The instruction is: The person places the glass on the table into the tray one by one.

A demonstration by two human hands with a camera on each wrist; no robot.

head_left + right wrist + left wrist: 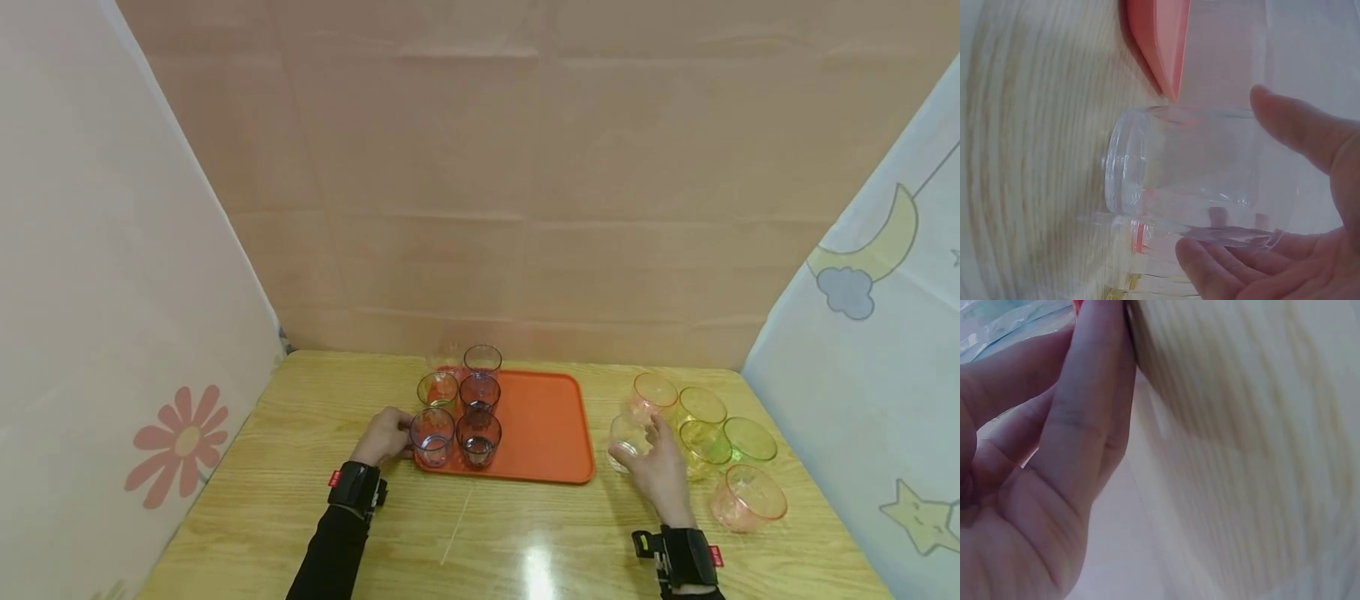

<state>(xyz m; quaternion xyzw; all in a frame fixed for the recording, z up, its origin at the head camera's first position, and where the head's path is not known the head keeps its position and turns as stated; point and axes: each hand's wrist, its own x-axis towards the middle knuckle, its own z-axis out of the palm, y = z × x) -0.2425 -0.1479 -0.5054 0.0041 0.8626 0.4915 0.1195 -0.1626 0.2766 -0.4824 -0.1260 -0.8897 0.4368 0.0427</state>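
A clear glass (1197, 162) is between the thumb and fingers of my right hand (660, 462), which pinches its sides from right of the tray. In the right wrist view its thick base faces the tabletop. My left hand (382, 435) grips the left edge of the orange tray (543, 425), right beside a purple-tinted glass (432, 442). Its thumb and fingers come together near a sliver of red in the left wrist view, and the fingertips are largely hidden. Several tinted glasses, including a dark one (478, 437), stand in two columns on the tray's left half.
At the right stand several coloured glasses: a pink one (654, 396), yellow ones (705, 446), a green one (750, 440) and a nearer pink one (748, 498). A brown backdrop (525, 208) hangs behind the wooden table (315, 408), with printed cloths either side.
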